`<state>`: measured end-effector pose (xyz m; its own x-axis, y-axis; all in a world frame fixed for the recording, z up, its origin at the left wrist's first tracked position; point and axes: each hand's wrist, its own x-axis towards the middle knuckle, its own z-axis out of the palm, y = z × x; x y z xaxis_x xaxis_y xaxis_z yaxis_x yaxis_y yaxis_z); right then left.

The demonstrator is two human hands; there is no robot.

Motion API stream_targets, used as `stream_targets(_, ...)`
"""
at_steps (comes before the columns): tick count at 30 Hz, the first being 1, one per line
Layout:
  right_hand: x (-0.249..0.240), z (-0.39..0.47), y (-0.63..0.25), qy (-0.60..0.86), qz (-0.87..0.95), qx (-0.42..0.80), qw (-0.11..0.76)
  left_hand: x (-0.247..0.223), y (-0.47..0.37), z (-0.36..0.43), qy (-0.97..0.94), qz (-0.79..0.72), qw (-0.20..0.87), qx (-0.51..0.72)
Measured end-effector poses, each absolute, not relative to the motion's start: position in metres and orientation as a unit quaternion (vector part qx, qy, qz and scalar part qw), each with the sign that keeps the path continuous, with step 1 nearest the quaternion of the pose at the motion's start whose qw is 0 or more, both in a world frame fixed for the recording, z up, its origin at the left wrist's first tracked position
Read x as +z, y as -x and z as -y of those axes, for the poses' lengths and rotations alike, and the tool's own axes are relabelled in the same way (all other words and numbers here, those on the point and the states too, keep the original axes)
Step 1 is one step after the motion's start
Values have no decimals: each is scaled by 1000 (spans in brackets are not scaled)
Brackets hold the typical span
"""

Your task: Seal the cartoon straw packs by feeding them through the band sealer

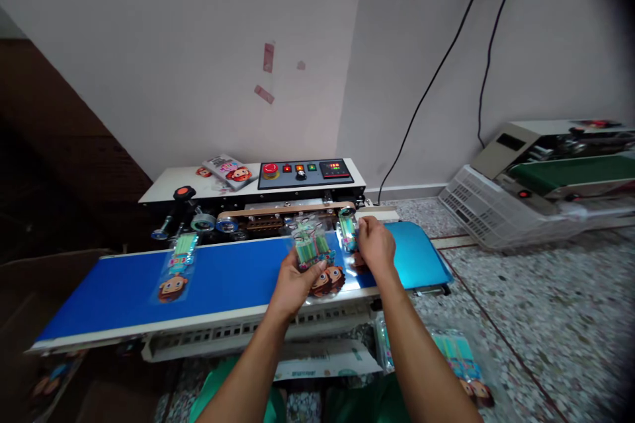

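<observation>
My left hand (294, 283) is closed on several clear packets (317, 254) with green strips and cartoon heads, held over the blue conveyor belt (233, 277). To its right, my right hand (376, 243) has its fingers pressed together at the edge of another such packet (348, 230), whose top lies at the sealing machine's right-hand wheel. My right fingers partly hide that packet's lower part. Farther left on the belt lies a single packet (178, 268), under the machine's left wheels.
The machine's control panel (305, 174) stands behind the belt, with a stack of cards (231, 172) on its housing. More packets (459, 360) are at lower right. A white basket (489, 215) and second machine (570, 162) stand at right.
</observation>
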<state>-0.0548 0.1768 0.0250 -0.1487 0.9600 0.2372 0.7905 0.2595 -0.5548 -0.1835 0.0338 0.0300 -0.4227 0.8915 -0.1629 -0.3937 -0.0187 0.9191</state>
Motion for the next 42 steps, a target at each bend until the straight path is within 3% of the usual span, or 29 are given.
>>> stream_targets(3, 38, -160, 58, 434, 746, 353, 361, 29, 184, -35, -237, -489, 477, 691)
stream_targets(6, 50, -144, 63, 263, 737, 529, 328, 29, 184, -36, -240, -469, 484, 698)
stream_targets(19, 35, -138, 75, 265, 561, 633, 464, 28, 181, -35, -263, -468, 480, 694)
stream_targets(24, 41, -151, 64, 309, 530, 538, 578, 26, 182, -35, -236, -474, 493, 690)
stream_targets(26, 43, -162, 49, 375, 568, 451, 577, 26, 183, -35, -243, -495, 484, 680)
stream_targets(30, 32, -185, 15, 487, 677, 304, 460, 29, 186, -33, -277, -521, 437, 679)
stream_targets(34, 15, -201, 5, 561, 726, 196, 346, 31, 184, -33, -263, -516, 459, 674)
stream_targets(39, 8, -204, 25, 592, 747, 171, 248, 31, 182, -33, -271, -505, 488, 658)
stream_targets(42, 16, -196, 38, 578, 756, 171, 256, 31, 183, -33, -290, -506, 471, 661)
